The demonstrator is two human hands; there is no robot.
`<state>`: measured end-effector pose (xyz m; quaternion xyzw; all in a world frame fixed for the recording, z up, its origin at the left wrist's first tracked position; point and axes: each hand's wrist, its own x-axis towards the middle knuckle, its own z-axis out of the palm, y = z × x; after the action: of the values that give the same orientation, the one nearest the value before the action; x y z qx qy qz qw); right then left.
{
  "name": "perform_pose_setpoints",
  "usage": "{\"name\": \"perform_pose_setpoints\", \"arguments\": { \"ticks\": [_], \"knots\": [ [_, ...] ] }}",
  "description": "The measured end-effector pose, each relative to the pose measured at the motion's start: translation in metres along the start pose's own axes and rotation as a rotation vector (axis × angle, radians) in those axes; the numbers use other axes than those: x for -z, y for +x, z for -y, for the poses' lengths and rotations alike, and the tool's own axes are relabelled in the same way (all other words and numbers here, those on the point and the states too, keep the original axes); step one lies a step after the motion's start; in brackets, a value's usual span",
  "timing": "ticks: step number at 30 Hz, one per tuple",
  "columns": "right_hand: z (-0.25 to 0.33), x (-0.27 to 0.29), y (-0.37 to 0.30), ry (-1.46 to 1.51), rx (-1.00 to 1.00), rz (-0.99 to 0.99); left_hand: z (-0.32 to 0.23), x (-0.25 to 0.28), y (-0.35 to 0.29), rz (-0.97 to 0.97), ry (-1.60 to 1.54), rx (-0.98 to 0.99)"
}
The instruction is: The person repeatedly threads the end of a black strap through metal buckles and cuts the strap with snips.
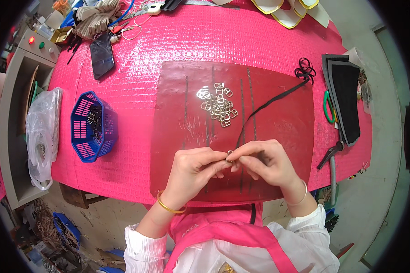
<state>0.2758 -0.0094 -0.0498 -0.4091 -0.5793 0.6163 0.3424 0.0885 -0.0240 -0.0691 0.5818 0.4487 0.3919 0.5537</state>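
Note:
My left hand [193,170] pinches a small metal buckle [230,154] between thumb and forefinger, just above the near part of the dark red mat [282,141]. Against it, my right hand [269,161] is closed on the end of a thin black strap [271,101]. Fingers partly cover the buckle, so how far the strap goes through it cannot be seen. From my fingertips the strap runs up and right to a loose coil [305,69] at the mat's far right corner. Beyond my hands, a pile of silver buckles [222,108] lies on the mat.
Left of the mat stands a blue plastic basket [108,141] with buckles and dark pieces inside. A phone [102,55] lies at the far left. On the right are black material sheets [345,98] and green-handled scissors [328,107]. A clear plastic bag [43,129] hangs by the left cabinet.

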Motion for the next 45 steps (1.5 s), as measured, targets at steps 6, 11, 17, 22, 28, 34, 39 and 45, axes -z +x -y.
{"name": "perform_pose_setpoints", "arguments": {
  "ticks": [6, 11, 17, 22, 28, 34, 39, 45],
  "knots": [
    [-0.009, 0.005, 0.01, -0.093, 0.095, 0.074, -0.004, 0.006, 0.006, 0.115, -0.112, 0.146],
    [0.006, -0.004, 0.012, -0.298, 0.006, 0.076, -0.004, 0.008, 0.005, 0.121, 0.03, 0.087],
    [0.011, -0.007, 0.011, -0.124, -0.2, 0.077, -0.01, 0.01, 0.007, 0.104, 0.336, -0.126],
    [-0.013, -0.013, 0.007, -0.297, 0.117, -0.048, -0.01, 0.014, 0.005, 0.104, 0.37, -0.111],
    [-0.019, -0.021, 0.005, -0.131, 0.092, -0.094, -0.006, 0.017, 0.005, 0.202, 0.247, -0.027],
    [-0.039, -0.024, 0.005, -0.182, 0.214, -0.289, -0.014, 0.004, 0.004, -0.013, 0.326, -0.133],
    [-0.031, -0.045, -0.008, 0.49, -0.149, -0.418, 0.0, -0.027, -0.025, -0.284, 0.21, -0.058],
    [-0.034, -0.05, -0.016, 0.415, -0.191, -0.391, 0.013, -0.033, -0.024, -0.363, 0.052, -0.001]
  ]
}}
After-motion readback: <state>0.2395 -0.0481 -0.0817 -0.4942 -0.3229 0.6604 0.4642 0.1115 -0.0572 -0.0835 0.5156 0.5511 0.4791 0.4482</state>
